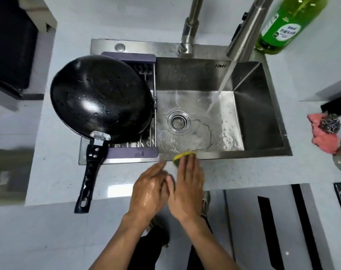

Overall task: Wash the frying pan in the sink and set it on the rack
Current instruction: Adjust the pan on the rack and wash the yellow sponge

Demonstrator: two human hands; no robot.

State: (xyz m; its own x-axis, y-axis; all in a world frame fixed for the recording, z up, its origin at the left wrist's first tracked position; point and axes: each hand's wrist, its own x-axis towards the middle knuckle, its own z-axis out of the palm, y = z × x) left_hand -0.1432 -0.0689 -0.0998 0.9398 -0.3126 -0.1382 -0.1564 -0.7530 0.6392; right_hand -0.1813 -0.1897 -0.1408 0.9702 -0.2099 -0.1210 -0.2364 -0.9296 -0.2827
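Note:
The black frying pan lies upside down and wet on the purple-framed rack over the left part of the steel sink; its black handle sticks out over the counter toward me. My right hand rests flat on a yellow-green sponge at the sink's front rim. My left hand, wet, lies on the counter right beside it, fingers loosely apart, holding nothing. Water runs from the tap into the basin near the drain.
A green detergent bottle stands behind the sink at the right. A steel scourer sits on a pink cloth on the right counter. A second steel faucet post rises behind the basin. A dark appliance is at the far left.

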